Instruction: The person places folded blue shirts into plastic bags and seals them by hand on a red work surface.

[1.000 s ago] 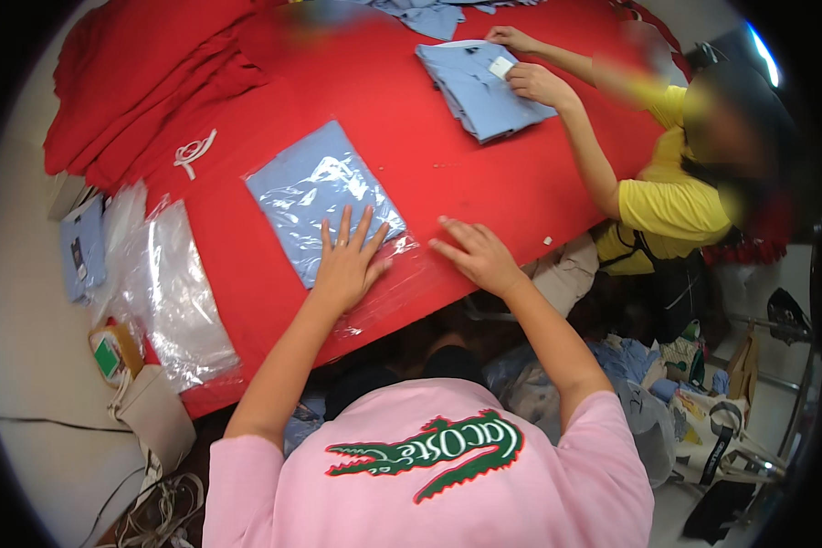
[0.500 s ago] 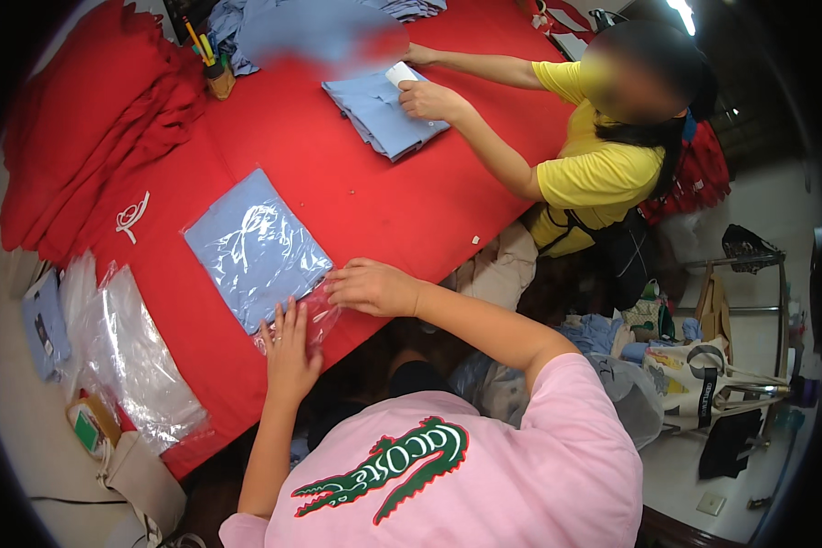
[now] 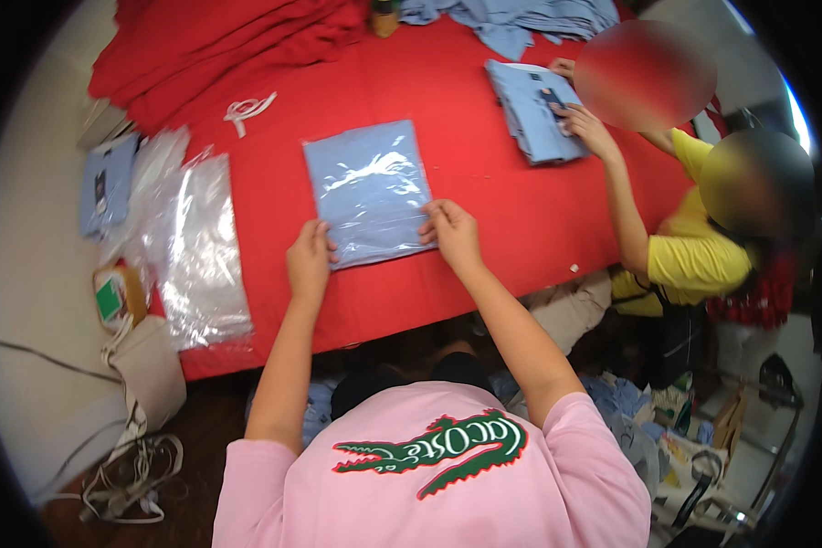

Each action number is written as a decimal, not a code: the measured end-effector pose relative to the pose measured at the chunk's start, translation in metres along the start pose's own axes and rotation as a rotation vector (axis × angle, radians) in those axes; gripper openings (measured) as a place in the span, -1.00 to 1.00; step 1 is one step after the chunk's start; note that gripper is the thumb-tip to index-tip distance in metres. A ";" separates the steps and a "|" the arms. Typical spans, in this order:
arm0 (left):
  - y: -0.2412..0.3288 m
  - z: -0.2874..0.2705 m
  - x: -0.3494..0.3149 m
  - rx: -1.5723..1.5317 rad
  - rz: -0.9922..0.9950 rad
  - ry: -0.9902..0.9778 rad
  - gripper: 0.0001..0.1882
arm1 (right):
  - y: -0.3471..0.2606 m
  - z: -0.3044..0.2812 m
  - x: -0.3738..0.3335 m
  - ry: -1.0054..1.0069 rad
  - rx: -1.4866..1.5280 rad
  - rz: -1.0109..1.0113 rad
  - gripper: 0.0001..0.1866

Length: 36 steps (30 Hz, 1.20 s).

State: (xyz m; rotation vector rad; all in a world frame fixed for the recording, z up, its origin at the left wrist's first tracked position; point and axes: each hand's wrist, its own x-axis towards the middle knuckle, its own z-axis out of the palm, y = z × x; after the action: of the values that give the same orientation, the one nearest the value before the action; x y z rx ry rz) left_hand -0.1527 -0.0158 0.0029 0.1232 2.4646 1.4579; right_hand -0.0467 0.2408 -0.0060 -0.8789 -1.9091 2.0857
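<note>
A folded light-blue shirt in a clear plastic bag (image 3: 370, 187) lies on the red-covered table in front of me. My left hand (image 3: 310, 260) is closed at its near left corner, thumb and fingers pinching the edge. At the near right side, my right hand (image 3: 454, 235) grips the other edge, with some fingertips under the plastic. The bag's loose end no longer sticks out toward me. Off to the left lies a stack of clear plastic bags (image 3: 201, 256), apart from my hands.
A co-worker's hand (image 3: 592, 131) touches another folded blue shirt (image 3: 527, 114) at the far right. Red fabric (image 3: 219, 55) is heaped at the back left. A white looped strip (image 3: 249, 111), a bagged shirt (image 3: 110, 187) and tangled cords (image 3: 137, 470) are also on the left.
The bagged shirt has turned squarer to me, and its loose near end is folded out of sight. My hands have moved from that flap to the two sides. The view has shifted left.
</note>
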 end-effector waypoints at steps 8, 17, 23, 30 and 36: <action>0.007 0.016 0.007 0.545 0.130 0.207 -0.73 | -0.020 0.015 0.003 0.303 -0.753 -0.187 -0.72; 0.046 0.049 0.046 0.752 0.720 0.067 -0.29 | -0.023 0.065 0.010 -0.038 -1.090 -0.787 -0.37; 0.024 0.053 0.064 0.728 0.644 0.088 -0.34 | -0.009 0.064 0.021 -0.136 -1.150 -0.689 -0.28; 0.033 0.053 0.059 0.789 0.561 -0.011 -0.34 | -0.016 0.062 0.021 -0.148 -1.126 -0.675 -0.30; 0.033 0.059 0.071 0.822 0.588 0.031 -0.31 | -0.018 0.056 0.035 -0.206 -1.147 -0.700 -0.23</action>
State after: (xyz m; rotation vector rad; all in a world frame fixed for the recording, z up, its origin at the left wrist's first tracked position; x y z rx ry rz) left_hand -0.2064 0.0653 -0.0083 1.0515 3.0325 0.4694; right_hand -0.1092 0.2138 0.0006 -0.0090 -2.9199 0.6108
